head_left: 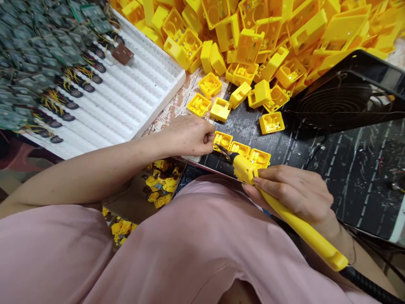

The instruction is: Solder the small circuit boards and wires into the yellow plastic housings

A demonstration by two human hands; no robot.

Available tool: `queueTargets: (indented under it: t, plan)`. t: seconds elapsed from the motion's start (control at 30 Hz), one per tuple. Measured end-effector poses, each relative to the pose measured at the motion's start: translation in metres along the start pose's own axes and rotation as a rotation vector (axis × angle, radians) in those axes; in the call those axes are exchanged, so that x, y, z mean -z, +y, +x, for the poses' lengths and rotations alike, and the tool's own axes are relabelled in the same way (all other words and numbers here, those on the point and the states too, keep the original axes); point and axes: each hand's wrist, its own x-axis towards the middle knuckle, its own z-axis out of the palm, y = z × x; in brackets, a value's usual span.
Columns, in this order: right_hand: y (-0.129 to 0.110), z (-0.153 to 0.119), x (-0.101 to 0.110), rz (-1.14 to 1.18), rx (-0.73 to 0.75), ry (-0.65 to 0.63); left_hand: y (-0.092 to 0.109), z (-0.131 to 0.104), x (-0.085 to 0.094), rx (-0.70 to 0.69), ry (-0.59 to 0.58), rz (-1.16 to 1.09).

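My right hand (294,192) is wrapped round a yellow soldering tool (284,211) with a black cable at its back end. The tool's dark tip points at the leftmost yellow case (223,138) of three open cases in a row at the table's front edge. Beside it are the middle case (239,149) and the right case (260,158). My left hand (198,136) is closed at the left side of the leftmost case; whatever its fingers grip is hidden.
A white ridged foam tray (152,76) at the left bears green circuit boards (41,59) with wired round parts. Yellow cases (249,42) are heaped at the back. A black fan (341,97) stands at the right. Below the edge, a box holds yellow pieces (161,185).
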Motion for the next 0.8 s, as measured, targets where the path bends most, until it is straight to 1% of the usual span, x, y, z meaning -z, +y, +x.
queueTargets:
  t: [0.07, 0.17, 0.23, 0.33, 0.43, 0.53, 0.63, 0.7, 0.8]
  plan:
    - [0.000, -0.002, 0.004, -0.003, -0.002, 0.028, 0.001, 0.001, 0.000, 0.005, -0.012, 0.008]
    - [0.002, -0.010, 0.008, 0.000, -0.080, 0.044, 0.003, 0.002, 0.002, 0.010, -0.032, 0.010]
    - [0.003, -0.014, 0.007, -0.004, -0.103, 0.042, 0.004, 0.001, 0.004, 0.012, -0.041, 0.009]
    - [0.005, -0.014, 0.001, -0.012, -0.048, 0.096, 0.005, 0.000, 0.007, 0.022, -0.059, 0.016]
    - [0.005, -0.010, -0.005, -0.013, -0.034, 0.114, 0.005, -0.001, 0.008, 0.014, -0.060, 0.030]
    - [0.003, -0.003, -0.005, 0.013, -0.025, 0.087, 0.004, 0.000, 0.006, -0.005, -0.050, 0.047]
    - [0.000, 0.001, 0.001, 0.027, -0.017, 0.041, 0.003, 0.001, 0.005, -0.023, -0.055, 0.073]
    - [-0.001, -0.001, 0.006, 0.024, -0.065, 0.050, 0.003, 0.002, 0.005, -0.039, -0.057, 0.081]
    - [0.000, -0.011, 0.009, -0.001, -0.215, 0.026, 0.002, 0.002, 0.007, -0.048, -0.053, 0.079]
